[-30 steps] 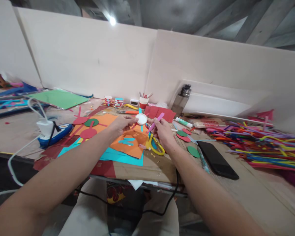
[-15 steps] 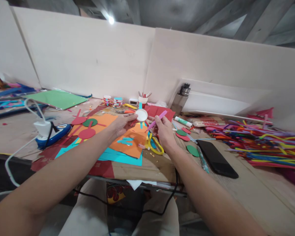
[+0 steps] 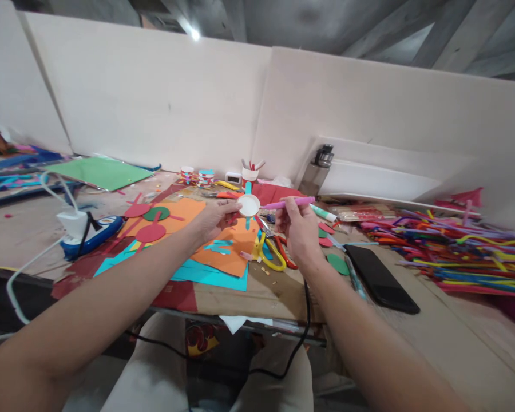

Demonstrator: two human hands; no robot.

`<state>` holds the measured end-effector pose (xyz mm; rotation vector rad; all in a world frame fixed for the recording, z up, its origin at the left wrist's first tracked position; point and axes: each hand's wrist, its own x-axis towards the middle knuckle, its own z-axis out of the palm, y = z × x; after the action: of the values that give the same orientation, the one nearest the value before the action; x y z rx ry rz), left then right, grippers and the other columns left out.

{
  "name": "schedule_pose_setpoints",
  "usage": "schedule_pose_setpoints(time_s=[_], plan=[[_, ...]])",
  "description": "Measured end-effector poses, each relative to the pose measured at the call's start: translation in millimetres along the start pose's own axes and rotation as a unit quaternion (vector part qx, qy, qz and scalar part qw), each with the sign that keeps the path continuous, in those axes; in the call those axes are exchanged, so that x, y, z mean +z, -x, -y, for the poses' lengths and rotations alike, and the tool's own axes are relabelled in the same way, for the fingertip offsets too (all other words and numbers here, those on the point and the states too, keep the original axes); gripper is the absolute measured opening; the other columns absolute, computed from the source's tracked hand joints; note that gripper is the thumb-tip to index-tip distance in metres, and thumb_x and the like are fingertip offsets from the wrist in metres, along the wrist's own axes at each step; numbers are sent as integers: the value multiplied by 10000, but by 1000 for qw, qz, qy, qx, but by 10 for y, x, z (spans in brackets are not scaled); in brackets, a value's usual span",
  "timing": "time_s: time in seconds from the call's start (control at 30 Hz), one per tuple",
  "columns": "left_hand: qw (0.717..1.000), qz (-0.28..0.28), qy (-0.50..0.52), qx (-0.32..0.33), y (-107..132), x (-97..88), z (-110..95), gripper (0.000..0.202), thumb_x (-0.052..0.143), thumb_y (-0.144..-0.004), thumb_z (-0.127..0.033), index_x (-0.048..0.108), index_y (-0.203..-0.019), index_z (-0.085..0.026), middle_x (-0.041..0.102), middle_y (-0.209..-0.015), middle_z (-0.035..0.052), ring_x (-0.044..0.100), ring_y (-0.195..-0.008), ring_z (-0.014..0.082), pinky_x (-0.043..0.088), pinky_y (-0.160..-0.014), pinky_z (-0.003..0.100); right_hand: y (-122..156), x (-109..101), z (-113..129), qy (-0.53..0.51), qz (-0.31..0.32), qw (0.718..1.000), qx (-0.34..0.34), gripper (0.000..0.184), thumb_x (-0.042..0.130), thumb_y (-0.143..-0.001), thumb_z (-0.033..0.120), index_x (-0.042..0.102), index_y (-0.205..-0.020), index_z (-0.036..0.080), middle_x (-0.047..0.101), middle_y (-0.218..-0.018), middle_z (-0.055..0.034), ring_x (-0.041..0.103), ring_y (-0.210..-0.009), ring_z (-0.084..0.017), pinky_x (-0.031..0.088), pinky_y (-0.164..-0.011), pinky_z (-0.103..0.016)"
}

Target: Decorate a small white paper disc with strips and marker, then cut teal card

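Note:
My left hand (image 3: 223, 217) pinches a small white round piece with a raised rim (image 3: 249, 206) at its left edge. Blue and red strips stick out around it. My right hand (image 3: 298, 220) grips a pink pen (image 3: 300, 201), held nearly level and pointing left. Its thin tip is close to the right rim of the round piece; whether they touch I cannot tell. Below the hands lie yellow-handled scissors (image 3: 276, 263) and red-handled scissors (image 3: 288, 260). Orange paper (image 3: 234, 263) with blue strips on it lies under the left hand, on top of blue paper (image 3: 214, 277).
Red paper discs (image 3: 151, 233) with strips lie at left, near a blue boat-shaped power strip (image 3: 90, 240). A black phone (image 3: 380, 277) and colourful pipe cleaners (image 3: 463, 246) lie at right. Behind stand a cup of pens (image 3: 250, 177) and a dark bottle (image 3: 315, 171).
My right hand has moved slightly right and turned the pink pen from a slant to nearly level. The red-handled scissors now show more. The round piece stays in my left hand.

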<state>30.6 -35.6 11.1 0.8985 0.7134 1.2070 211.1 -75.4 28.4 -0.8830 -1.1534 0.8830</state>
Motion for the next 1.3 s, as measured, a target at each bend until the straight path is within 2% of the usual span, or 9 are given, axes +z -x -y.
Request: schedule_pose_setpoints(time_s=[0.17,0.27,0.37,0.57,0.73,0.87,1.0,1.17,1.3], plan=[[999,51,-13,5,-2,-9,58,215,785,-648,-217,616,-733,-116,626,-673,3,542,-588,65,440,-572,206,38,51,-48,-27,53,998,-25,231,688,-744,332,523,-861,222,582,-662,43,570,-613,-104,500,-596,-233],[997,81,-19,5,-10,-16,92,238,788,-657,-240,602,-746,-122,632,-684,6,541,-592,70,457,-599,221,55,69,-60,-51,58,997,-16,237,685,-757,349,519,-863,217,628,-724,23,615,-670,-111,532,-666,-256],[995,94,-17,9,-12,-9,105,248,795,-650,-229,619,-786,-118,623,-677,-5,525,-576,59,456,-599,212,53,74,-51,-60,48,997,-4,279,663,-780,434,504,-867,222,641,-748,12,645,-703,-130,555,-706,-288],[996,79,-20,32,-17,-6,103,253,799,-649,-253,673,-805,-100,620,-712,10,537,-625,58,460,-642,203,11,35,-68,-48,31,998,4,317,574,-832,517,549,-878,204,679,-793,-41,666,-722,-161,573,-698,-311],[996,67,-38,54,-16,-23,110,243,806,-638,-274,663,-748,-111,589,-670,-8,506,-598,54,453,-633,206,23,28,-70,-4,25,999,-46,267,583,-849,447,600,-956,203,697,-889,-56,676,-797,-169,566,-725,-311],[994,67,-60,62,6,-9,120,259,807,-640,-294,658,-745,-111,553,-632,-25,494,-581,52,448,-641,217,48,49,-45,33,28,996,-76,264,608,-839,437,627,-938,192,686,-830,-43,651,-725,-159,548,-665,-301],[995,60,-66,48,39,42,116,310,826,-610,-314,662,-765,-103,601,-686,2,536,-623,72,444,-650,228,55,57,-43,103,26,987,-120,244,620,-838,416,658,-887,180,639,-716,-10,587,-611,-129,505,-595,-276],[995,72,-62,39,49,63,122,321,828,-612,-335,662,-769,-109,649,-744,32,557,-655,87,436,-653,233,70,67,-46,138,36,978,-152,205,639,-832,371,672,-895,179,675,-815,-32,613,-683,-139,506,-635,-280],[993,92,-63,37,40,38,140,328,822,-631,-356,669,-795,-116,661,-774,37,573,-677,92,440,-671,237,89,84,-31,150,38,973,-171,165,637,-837,330,671,-888,176,665,-789,-22,603,-681,-132,494,-622,-269]])
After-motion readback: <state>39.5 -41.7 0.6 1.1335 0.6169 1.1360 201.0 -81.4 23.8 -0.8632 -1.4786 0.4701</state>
